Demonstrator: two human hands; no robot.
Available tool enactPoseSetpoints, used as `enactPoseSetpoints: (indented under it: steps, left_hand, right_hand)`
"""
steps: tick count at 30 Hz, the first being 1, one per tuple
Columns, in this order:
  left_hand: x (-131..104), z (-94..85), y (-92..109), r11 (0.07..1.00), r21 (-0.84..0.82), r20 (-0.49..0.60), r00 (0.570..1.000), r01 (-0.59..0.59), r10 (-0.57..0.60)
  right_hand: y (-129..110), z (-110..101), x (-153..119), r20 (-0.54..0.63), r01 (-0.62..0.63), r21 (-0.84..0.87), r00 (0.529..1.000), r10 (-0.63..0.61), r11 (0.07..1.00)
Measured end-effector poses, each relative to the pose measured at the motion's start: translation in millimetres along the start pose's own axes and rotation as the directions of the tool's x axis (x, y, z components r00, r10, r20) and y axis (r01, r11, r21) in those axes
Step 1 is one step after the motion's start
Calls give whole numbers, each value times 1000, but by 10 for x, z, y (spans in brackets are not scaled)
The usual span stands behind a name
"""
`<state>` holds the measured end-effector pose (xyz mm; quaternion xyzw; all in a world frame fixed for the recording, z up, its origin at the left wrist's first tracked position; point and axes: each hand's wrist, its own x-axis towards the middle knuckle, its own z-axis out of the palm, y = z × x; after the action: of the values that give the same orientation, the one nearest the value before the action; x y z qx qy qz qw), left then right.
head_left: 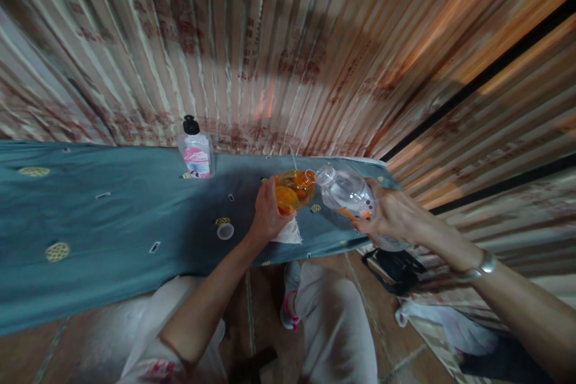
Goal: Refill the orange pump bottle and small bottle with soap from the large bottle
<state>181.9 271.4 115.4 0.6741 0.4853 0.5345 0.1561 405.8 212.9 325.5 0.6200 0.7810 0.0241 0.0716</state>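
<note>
My left hand is closed round an orange-tinted clear bottle, which leans with its open mouth to the right. My right hand grips a larger clear plastic bottle with an orange, dotted label, tilted with its neck to the left. The two bottle mouths meet or nearly touch above the table. Whether liquid is passing between them I cannot tell. Below my left hand lies a white tissue or cloth. A small round white cap rests on the tablecloth left of that hand.
A pump bottle with black top and pink label stands at the table's back edge. The teal patterned tablecloth covers a narrow table against a pleated curtain. A black bag lies on the tiled floor, lower right.
</note>
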Motion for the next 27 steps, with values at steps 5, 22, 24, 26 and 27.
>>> enactPoseSetpoints:
  steps: [5,22,24,26,27]
  left_hand:
    - [-6,-16,31,1000,-14,6,1000,12,-12]
    - [-36,-7,100,999,49,-18,1000,-14,15]
    - [-34,3,95,998,57,-28,999,-29,30]
    - [-30,9,89,998,58,-31,999,-38,40]
    - [-29,10,87,998,56,-30,999,-43,44]
  right_hand:
    - [-7,-13,-35,3,-26,6,1000,26,1000]
    - [-67,-81,-98,76,-47,13,996,46,999]
    - [-77,-90,-95,82,-54,0,995,54,999]
    - [-85,-105,-90,82,-50,-2,995,50,999]
    - [-86,-113,-87,83,-48,1,995,48,999]
